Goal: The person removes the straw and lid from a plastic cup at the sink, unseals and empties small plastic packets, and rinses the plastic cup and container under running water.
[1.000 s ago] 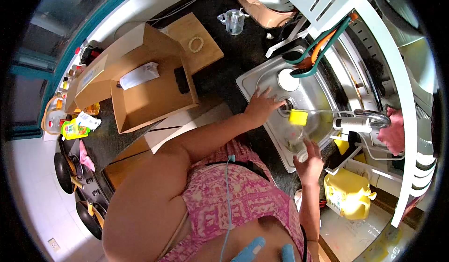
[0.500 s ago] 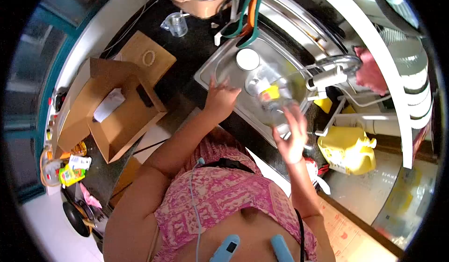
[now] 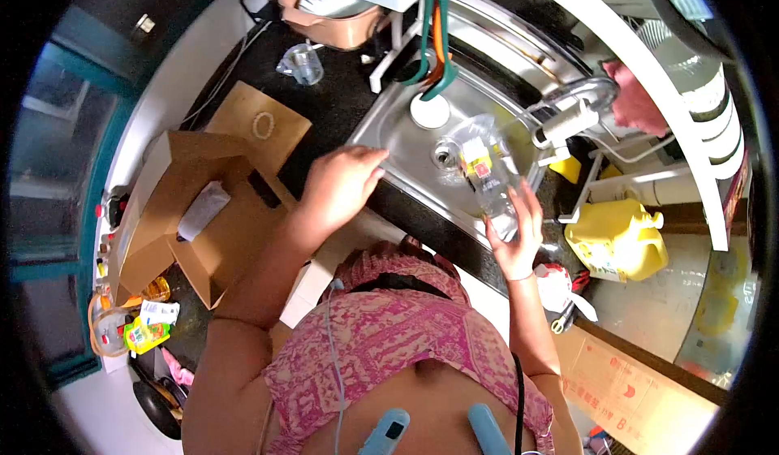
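A clear plastic bottle [image 3: 490,181] with a yellow and red label lies slantwise over the steel sink [image 3: 398,142]. My right hand [image 3: 519,240] grips its near end, thumb on one side and fingers on the other. At the sink's left front edge, my left hand [image 3: 341,185] is raised with its fingers bent and the fingertips close to the thumb. Whatever may be between those fingers is hidden. Behind the bottle, a round white object [image 3: 430,112] sits in the sink beside the drain [image 3: 445,155].
An open cardboard box [image 3: 231,232] stands on the left counter, near a wooden board [image 3: 284,126] and a clear cup [image 3: 306,65]. Green-handled tools [image 3: 441,80] hang over the sink's back. A faucet [image 3: 568,125] and a yellow jug [image 3: 617,240] are at right.
My left hand has moved back and left, from over the sink to its edge. The bottle, blurred before, now shows clearly in my right hand, which has moved slightly right.
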A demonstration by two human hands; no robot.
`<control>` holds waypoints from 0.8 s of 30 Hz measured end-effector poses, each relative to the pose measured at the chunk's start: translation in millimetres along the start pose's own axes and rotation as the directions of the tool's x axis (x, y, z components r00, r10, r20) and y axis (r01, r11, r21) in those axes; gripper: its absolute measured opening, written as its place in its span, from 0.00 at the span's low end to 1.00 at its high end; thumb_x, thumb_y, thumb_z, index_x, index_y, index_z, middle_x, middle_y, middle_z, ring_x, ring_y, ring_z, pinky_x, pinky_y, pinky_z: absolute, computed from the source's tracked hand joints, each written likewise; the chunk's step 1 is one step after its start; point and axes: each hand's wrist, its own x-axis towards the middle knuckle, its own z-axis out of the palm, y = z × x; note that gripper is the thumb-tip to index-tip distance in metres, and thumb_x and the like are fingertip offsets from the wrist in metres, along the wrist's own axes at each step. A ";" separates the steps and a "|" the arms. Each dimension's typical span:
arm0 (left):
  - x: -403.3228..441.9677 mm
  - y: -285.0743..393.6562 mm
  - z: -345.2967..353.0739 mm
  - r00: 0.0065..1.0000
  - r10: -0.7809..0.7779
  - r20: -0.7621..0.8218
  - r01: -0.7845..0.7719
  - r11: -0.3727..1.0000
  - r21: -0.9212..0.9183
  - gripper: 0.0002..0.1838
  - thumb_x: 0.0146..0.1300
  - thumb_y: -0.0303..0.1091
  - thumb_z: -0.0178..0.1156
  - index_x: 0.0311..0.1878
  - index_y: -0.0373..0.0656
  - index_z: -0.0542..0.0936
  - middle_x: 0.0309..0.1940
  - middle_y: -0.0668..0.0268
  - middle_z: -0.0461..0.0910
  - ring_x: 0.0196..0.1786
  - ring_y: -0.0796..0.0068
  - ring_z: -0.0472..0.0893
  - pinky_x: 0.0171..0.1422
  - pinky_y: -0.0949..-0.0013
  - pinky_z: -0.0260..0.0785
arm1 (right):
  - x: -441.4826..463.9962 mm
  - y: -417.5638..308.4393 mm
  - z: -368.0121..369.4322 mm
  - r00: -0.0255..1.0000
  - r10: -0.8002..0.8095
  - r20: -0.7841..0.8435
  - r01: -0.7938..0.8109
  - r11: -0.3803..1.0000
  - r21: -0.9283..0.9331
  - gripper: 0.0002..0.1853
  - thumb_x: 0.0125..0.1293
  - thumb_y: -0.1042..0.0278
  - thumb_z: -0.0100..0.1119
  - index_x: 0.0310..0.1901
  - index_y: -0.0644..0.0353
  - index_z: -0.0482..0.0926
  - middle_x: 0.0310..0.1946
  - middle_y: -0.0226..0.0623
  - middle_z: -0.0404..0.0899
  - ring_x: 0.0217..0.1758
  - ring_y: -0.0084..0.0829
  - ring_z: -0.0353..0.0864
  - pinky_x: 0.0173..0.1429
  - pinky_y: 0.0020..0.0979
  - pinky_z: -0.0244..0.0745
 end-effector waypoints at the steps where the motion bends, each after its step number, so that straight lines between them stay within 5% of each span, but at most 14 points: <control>1: -0.8 -8.3 -10.2 1.000 0.019 -0.006 -0.019 1.000 0.011 0.14 0.62 0.32 0.60 0.51 0.43 0.80 0.44 0.57 0.83 0.45 0.55 0.82 0.51 0.58 0.75 | -7.3 12.9 6.2 0.959 0.163 0.230 -0.157 0.987 -0.044 0.34 0.44 0.71 0.74 0.58 0.52 0.76 0.62 0.47 0.71 0.60 0.49 0.76 0.58 0.43 0.77; 2: -4.8 -20.2 -8.7 1.000 0.001 -0.015 -0.001 0.999 -0.038 0.15 0.60 0.30 0.62 0.52 0.42 0.80 0.44 0.56 0.83 0.47 0.54 0.81 0.53 0.57 0.73 | -11.4 17.9 11.6 0.839 0.317 0.442 -0.292 0.948 -0.126 0.34 0.44 0.71 0.74 0.58 0.52 0.75 0.62 0.46 0.71 0.60 0.50 0.77 0.59 0.42 0.77; 4: -17.4 -38.5 1.2 0.996 -0.005 0.093 0.009 0.999 -0.046 0.19 0.57 0.28 0.63 0.54 0.43 0.79 0.46 0.55 0.82 0.50 0.52 0.80 0.56 0.56 0.72 | 9.8 -19.3 11.1 0.968 0.129 0.215 -0.118 0.991 -0.065 0.33 0.45 0.71 0.73 0.58 0.52 0.76 0.62 0.47 0.71 0.60 0.49 0.76 0.60 0.41 0.76; 7: -35.6 -30.0 39.6 0.976 0.049 0.214 -0.040 0.998 -0.050 0.32 0.50 0.26 0.67 0.62 0.46 0.74 0.64 0.54 0.70 0.66 0.50 0.68 0.71 0.52 0.60 | 14.4 -39.7 19.5 0.983 -0.170 -0.072 0.178 0.977 0.118 0.34 0.45 0.75 0.74 0.58 0.56 0.75 0.61 0.50 0.72 0.63 0.50 0.74 0.64 0.41 0.72; 9: -44.8 -20.9 65.6 0.926 0.149 0.346 -0.158 0.987 0.000 0.30 0.53 0.35 0.66 0.62 0.46 0.74 0.64 0.55 0.71 0.67 0.50 0.68 0.73 0.43 0.52 | 7.3 -16.2 27.7 0.960 0.075 0.270 -0.081 0.997 0.011 0.34 0.45 0.74 0.73 0.58 0.54 0.76 0.61 0.49 0.71 0.62 0.49 0.75 0.62 0.41 0.74; 10: -44.6 -16.5 65.9 0.862 0.108 0.495 -0.111 0.994 -0.024 0.27 0.57 0.39 0.64 0.61 0.46 0.76 0.62 0.56 0.73 0.65 0.50 0.71 0.71 0.45 0.57 | 11.7 -16.4 25.9 0.869 0.222 0.442 -0.225 0.973 -0.047 0.34 0.46 0.73 0.72 0.59 0.53 0.75 0.62 0.48 0.71 0.60 0.49 0.76 0.60 0.41 0.76; 12: -47.9 -11.5 72.1 0.855 -0.101 0.508 0.282 0.914 -0.293 0.22 0.62 0.41 0.63 0.58 0.46 0.78 0.60 0.58 0.76 0.62 0.56 0.75 0.65 0.52 0.66 | 33.3 -44.8 13.4 0.967 0.080 0.242 -0.080 0.997 -0.011 0.34 0.45 0.73 0.72 0.59 0.54 0.74 0.61 0.48 0.71 0.60 0.48 0.76 0.60 0.40 0.76; 13: -53.8 -11.1 73.6 0.851 -0.108 0.515 0.296 0.907 -0.299 0.22 0.62 0.41 0.63 0.58 0.46 0.78 0.60 0.58 0.76 0.62 0.56 0.75 0.65 0.52 0.66 | 35.6 -59.4 8.3 0.990 -0.013 0.144 0.009 1.000 0.024 0.34 0.45 0.74 0.72 0.59 0.55 0.74 0.61 0.49 0.71 0.61 0.49 0.75 0.61 0.41 0.75; 15: -50.3 -23.9 68.2 0.756 -0.063 0.651 0.542 0.617 -0.570 0.26 0.67 0.47 0.60 0.64 0.44 0.73 0.58 0.58 0.77 0.58 0.62 0.78 0.61 0.59 0.72 | 35.1 -60.3 22.2 0.985 -0.159 -0.074 0.166 0.980 0.107 0.34 0.46 0.76 0.72 0.59 0.58 0.73 0.62 0.51 0.69 0.62 0.51 0.74 0.62 0.42 0.74; 16: -51.1 -22.2 69.1 0.760 -0.066 0.647 0.540 0.617 -0.572 0.26 0.67 0.47 0.60 0.64 0.44 0.73 0.58 0.58 0.77 0.58 0.62 0.78 0.61 0.59 0.72 | 22.9 -43.7 35.7 0.997 0.011 0.073 -0.016 0.997 0.078 0.34 0.46 0.76 0.73 0.59 0.59 0.72 0.61 0.51 0.70 0.61 0.51 0.75 0.61 0.42 0.75; 18: -52.9 -6.7 78.0 0.649 -0.041 0.759 0.753 -0.104 -0.650 0.30 0.69 0.51 0.57 0.66 0.44 0.67 0.56 0.59 0.77 0.56 0.64 0.78 0.62 0.62 0.72 | -8.9 -25.1 62.2 0.845 0.346 0.408 -0.514 0.737 0.439 0.36 0.45 0.77 0.74 0.59 0.59 0.71 0.59 0.50 0.72 0.60 0.49 0.75 0.61 0.41 0.74; 20: -49.4 -7.4 106.7 0.574 0.080 0.815 0.719 -0.526 -0.455 0.24 0.70 0.49 0.55 0.62 0.47 0.67 0.58 0.61 0.73 0.59 0.63 0.76 0.61 0.59 0.73 | -1.7 -58.6 61.5 0.944 0.142 0.297 -0.248 0.901 0.356 0.38 0.44 0.84 0.69 0.61 0.60 0.68 0.61 0.44 0.68 0.67 0.41 0.67 0.67 0.37 0.69; 22: -41.8 13.8 97.0 0.750 -0.136 0.647 0.485 -0.552 -0.678 0.31 0.62 0.61 0.60 0.59 0.51 0.70 0.54 0.66 0.75 0.55 0.68 0.75 0.59 0.62 0.70 | -2.9 -74.1 69.8 0.982 0.076 0.173 -0.143 0.895 0.422 0.42 0.43 0.77 0.75 0.62 0.62 0.65 0.63 0.51 0.66 0.66 0.48 0.68 0.70 0.43 0.63; 24: -33.8 5.3 108.4 0.846 -0.305 0.436 0.298 -0.407 -0.864 0.24 0.67 0.46 0.60 0.63 0.52 0.67 0.64 0.63 0.69 0.64 0.64 0.72 0.64 0.53 0.70 | -2.2 -71.3 80.7 0.961 0.084 0.265 -0.207 0.852 0.481 0.48 0.44 0.76 0.75 0.68 0.59 0.57 0.66 0.52 0.60 0.69 0.50 0.63 0.72 0.43 0.60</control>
